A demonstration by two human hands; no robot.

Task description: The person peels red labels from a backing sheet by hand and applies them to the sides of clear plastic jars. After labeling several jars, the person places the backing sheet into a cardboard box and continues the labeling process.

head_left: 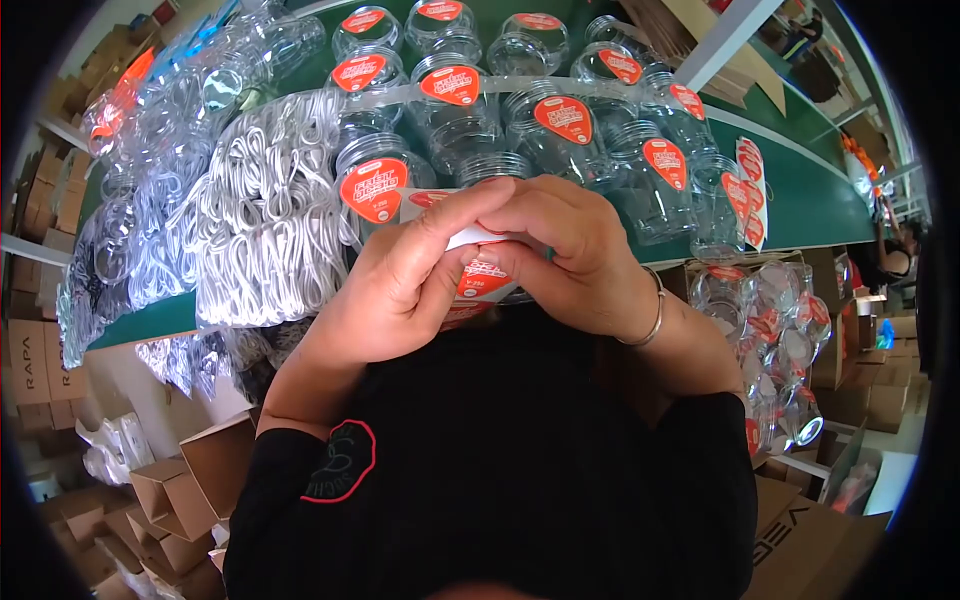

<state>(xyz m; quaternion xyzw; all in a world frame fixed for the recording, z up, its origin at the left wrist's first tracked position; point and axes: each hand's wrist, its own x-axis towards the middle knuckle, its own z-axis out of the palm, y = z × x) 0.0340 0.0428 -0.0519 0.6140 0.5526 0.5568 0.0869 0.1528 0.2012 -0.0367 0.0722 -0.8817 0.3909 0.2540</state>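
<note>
Close to my chest, my left hand [400, 285] is closed on a sheet of red-and-white labels [485, 284], thumb bent against its edge. My right hand [575, 240] curls over the same sheet from the other side, with its thumb pressed near my left thumb. Between the fingers shows a white strip of the sheet [466, 237]; the exact pinch is partly hidden. Just beyond my hands stands a clear plastic jar [490, 166], mostly covered by them. A jar with a red label [375, 188] is beside my left hand.
Several labelled clear jars [455, 125] stand in rows on the green table [810, 195]. Bundles of white cord [265, 220] lie at the left. Another label sheet [752, 180] lies at the right. Bagged jars [770, 330] and cardboard boxes [215, 465] are around me.
</note>
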